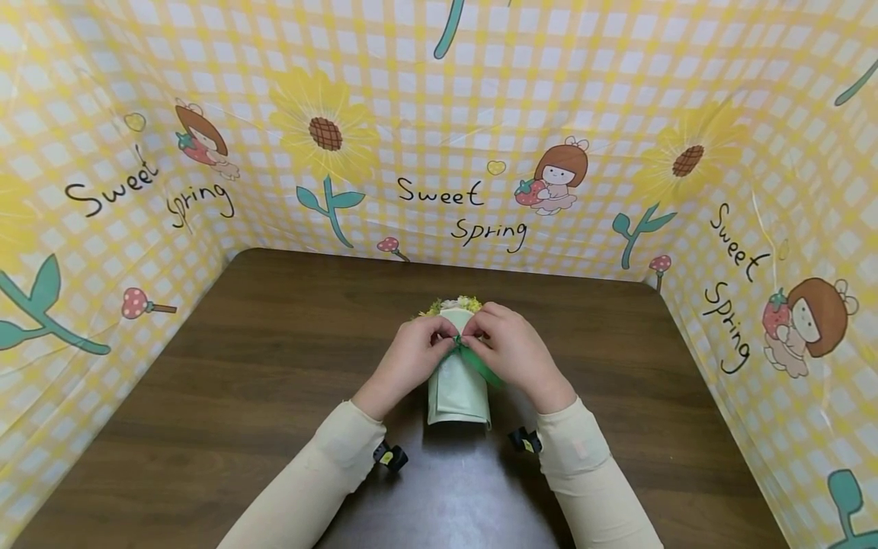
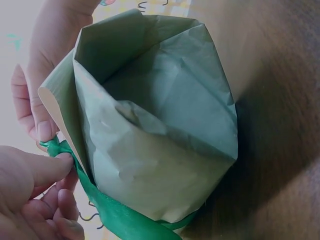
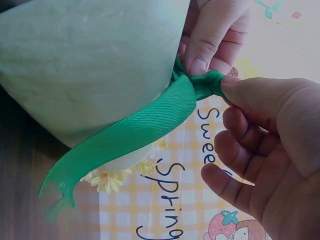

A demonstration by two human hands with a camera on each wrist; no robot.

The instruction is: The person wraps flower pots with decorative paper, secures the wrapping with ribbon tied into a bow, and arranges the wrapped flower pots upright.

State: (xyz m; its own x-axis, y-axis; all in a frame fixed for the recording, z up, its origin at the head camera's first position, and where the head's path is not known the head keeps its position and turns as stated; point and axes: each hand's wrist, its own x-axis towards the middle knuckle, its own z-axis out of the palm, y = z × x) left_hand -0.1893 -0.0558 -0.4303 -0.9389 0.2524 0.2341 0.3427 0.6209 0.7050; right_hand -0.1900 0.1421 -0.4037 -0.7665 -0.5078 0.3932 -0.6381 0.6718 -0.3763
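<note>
A small bouquet lies on the table, wrapped in pale green paper (image 1: pixel 458 396), with yellow and white flowers (image 1: pixel 465 303) showing at its far end. In the left wrist view the paper's near end is an open, folded tube. A green ribbon (image 3: pixel 135 122) goes around the wrap and is knotted or twisted at its middle. My left hand (image 1: pixel 411 352) pinches the ribbon at the knot between thumb and fingers. From the other side my right hand (image 1: pixel 516 352) pinches a short looped piece of it. One loose tail with a frayed end hangs beside the wrap.
The dark wooden table (image 1: pixel 288 335) extends around the bouquet. Yellow checked cloth (image 1: pixel 439 114) with printed sunflowers and lettering walls off the back and both sides. Black wrist devices (image 1: pixel 391 457) sit at both cuffs.
</note>
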